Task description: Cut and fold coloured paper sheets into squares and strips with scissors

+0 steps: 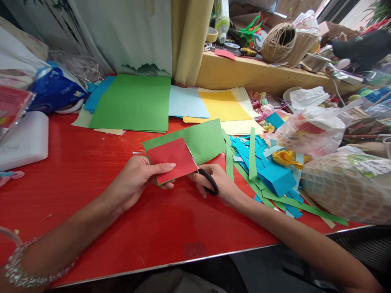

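Note:
My left hand [139, 179] pinches a red paper square [172, 158] stacked on a green sheet [198, 140], thumb on top, just above the red table [122, 228]. My right hand [218, 185] grips black-handled scissors [207, 179]. Their blades run up along the right edge of the red paper, cutting into the green sheet.
Sheets of green [131, 103], light blue [186, 101] and yellow paper [224, 106] lie at the back. Blue and green paper strips [265, 167] pile to the right, beside plastic bags [314, 128]. A white box [23, 140] sits left. A cluttered shelf holds a twine ball [279, 40].

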Tool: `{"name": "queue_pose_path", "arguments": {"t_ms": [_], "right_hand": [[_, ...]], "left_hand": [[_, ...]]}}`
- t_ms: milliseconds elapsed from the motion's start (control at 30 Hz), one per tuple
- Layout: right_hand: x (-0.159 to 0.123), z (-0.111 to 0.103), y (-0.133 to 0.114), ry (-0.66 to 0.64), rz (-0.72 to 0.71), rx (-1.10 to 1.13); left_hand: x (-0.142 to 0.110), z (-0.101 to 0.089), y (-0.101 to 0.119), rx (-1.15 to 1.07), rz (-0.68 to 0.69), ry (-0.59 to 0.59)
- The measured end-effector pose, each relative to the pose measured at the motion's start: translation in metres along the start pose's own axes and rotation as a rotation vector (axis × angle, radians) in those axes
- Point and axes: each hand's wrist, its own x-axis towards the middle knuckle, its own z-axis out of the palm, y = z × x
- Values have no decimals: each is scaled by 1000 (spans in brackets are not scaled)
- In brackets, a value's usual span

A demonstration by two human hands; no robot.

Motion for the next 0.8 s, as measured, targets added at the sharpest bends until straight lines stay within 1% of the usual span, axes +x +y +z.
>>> {"name": "queue_pose_path", "arguments": {"t_ms": [100,200,267,400,467,567,667,733,800], "right_hand": [[0,0,-6,-31,2,67],[2,-3,-12,-103,64,183],[2,-7,-13,-167,103,228],[1,-22,-12,-353,93,203],[0,-31,-13,-401,69,167],[-3,-47,-19,-405,-15,143],[-5,-57,-23,-387,-94,187],[-5,-58,-24,-391,-97,219],[-5,-55,-23,-430,-56,209]], "left_hand": [[0,-1,0,1,-7,-4],[1,-1,1,-13,5,-13],[2,-3,2,-32,15,2],[4,-9,6,-104,21,76],[5,-11,8,-148,45,95],[3,-13,12,-185,56,96],[1,-12,15,-172,36,99],[-1,-11,16,-170,33,96],[-3,-9,16,-187,31,87]]}}
